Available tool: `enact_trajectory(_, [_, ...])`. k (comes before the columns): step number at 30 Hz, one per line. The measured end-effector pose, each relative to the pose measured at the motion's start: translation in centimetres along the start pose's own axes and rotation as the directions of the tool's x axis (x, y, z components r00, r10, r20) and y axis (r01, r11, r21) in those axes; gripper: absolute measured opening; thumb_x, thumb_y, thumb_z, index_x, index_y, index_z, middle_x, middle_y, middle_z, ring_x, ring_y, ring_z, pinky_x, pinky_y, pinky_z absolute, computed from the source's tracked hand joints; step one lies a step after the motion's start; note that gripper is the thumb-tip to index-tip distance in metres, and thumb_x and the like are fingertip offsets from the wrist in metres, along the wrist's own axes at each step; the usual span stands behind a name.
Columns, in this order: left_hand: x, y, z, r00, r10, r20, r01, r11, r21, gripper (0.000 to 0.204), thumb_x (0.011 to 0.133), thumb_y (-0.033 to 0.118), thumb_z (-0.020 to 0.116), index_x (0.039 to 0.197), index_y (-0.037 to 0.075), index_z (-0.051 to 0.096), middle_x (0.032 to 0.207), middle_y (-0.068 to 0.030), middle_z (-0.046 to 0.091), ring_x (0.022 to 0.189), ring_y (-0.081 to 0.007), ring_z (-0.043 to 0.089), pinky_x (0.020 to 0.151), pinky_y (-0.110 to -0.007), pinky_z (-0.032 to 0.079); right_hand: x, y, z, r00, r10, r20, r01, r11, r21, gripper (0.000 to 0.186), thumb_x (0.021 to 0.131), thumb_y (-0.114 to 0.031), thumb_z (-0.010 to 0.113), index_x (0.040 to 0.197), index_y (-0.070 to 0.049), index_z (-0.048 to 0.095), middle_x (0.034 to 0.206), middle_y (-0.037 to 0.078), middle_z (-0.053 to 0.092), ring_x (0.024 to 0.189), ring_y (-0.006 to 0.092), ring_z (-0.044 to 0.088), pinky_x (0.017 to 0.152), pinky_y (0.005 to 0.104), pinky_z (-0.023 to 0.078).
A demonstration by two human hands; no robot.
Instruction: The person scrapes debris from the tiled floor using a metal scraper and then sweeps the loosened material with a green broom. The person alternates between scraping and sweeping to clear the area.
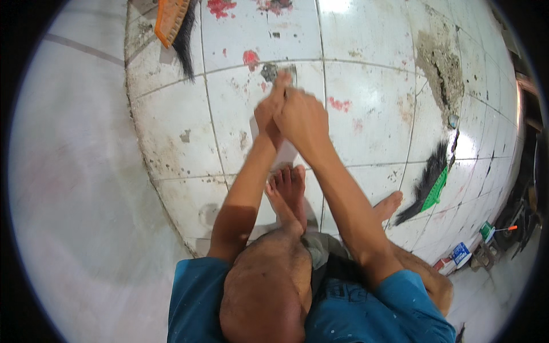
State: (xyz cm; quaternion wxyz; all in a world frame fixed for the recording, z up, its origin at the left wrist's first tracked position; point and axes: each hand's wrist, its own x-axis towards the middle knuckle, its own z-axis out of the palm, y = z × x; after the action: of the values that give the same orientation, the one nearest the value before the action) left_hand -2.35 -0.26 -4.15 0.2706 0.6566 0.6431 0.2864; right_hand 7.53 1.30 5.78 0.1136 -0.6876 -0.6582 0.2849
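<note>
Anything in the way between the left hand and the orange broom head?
Nothing visible: only stained floor tiles lie between the left hand and the orange broom head. The right hand is on the other side, clear of that path.

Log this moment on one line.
left hand and right hand: together; grip: unclear; orange broom head: upper left; green broom head: right

1 row of dark block letters is running across the front of the blue shirt [366, 317], with only part of it showing. Small print is also showing on a blue and white tub [461, 255] at the lower right, appearing too tiny and blurred for reading.
</note>
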Motion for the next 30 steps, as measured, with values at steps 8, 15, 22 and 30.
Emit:
enact_trajectory(8, [-0.6, 0.5, -0.2, 0.999, -0.045, 0.011, 0.045, 0.999, -0.027, 0.048, 0.104, 0.025, 0.061, 0.152, 0.019, 0.06, 0.141, -0.0174, 0.071, 0.092, -0.0402, 0.078, 0.078, -0.046, 0.061, -0.5, -0.9, -1.1, 0.996, 0.024, 0.082, -0.019, 0.998, -0.065, 0.036, 0.102, -0.026, 0.056, 0.097, 0.005, 0.075, 0.093, 0.032, 0.075, 0.086, 0.0497, 0.075, 0.075, 0.0573, 0.061])
enact_trajectory(15, [-1.3, 1.1, 0.4, 0.992, -0.086, 0.097, 0.092, 0.994, -0.059, 0.049, 0.101, 0.028, 0.066, 0.15, 0.019, 0.062, 0.153, -0.0164, 0.064, 0.09, -0.0412, 0.078, 0.077, -0.046, 0.062, -0.9, -0.5, -1.7, 0.997, 0.017, 0.078, -0.008, 0.993, -0.12, 0.035, 0.102, -0.026, 0.057, 0.104, 0.003, 0.075, 0.094, 0.03, 0.076, 0.088, 0.0479, 0.076, 0.076, 0.0556, 0.062])
enact_trajectory(22, [0.6, 1.5, -0.7, 0.99, -0.127, 0.059, 0.132, 0.986, -0.102, 0.053, 0.105, 0.03, 0.06, 0.157, 0.021, 0.057, 0.154, -0.013, 0.064, 0.095, -0.0403, 0.078, 0.078, -0.045, 0.062, 0.8, 0.0, -1.3, 0.994, -0.011, 0.106, 0.018, 0.998, -0.062, 0.031, 0.102, -0.026, 0.058, 0.105, 0.0, 0.073, 0.102, 0.029, 0.076, 0.088, 0.0463, 0.076, 0.077, 0.0568, 0.061])
enact_trajectory(30, [-1.3, 1.7, -0.8, 0.996, -0.041, 0.075, 0.048, 0.994, -0.096, 0.058, 0.102, 0.03, 0.066, 0.156, 0.013, 0.055, 0.159, -0.0148, 0.059, 0.097, -0.0423, 0.076, 0.079, -0.048, 0.06, -2.8, 0.7, 0.3, 0.996, 0.006, 0.092, 0.004, 0.995, -0.103, 0.031, 0.101, -0.026, 0.059, 0.109, 0.002, 0.072, 0.099, 0.028, 0.075, 0.087, 0.0468, 0.075, 0.077, 0.0572, 0.061])
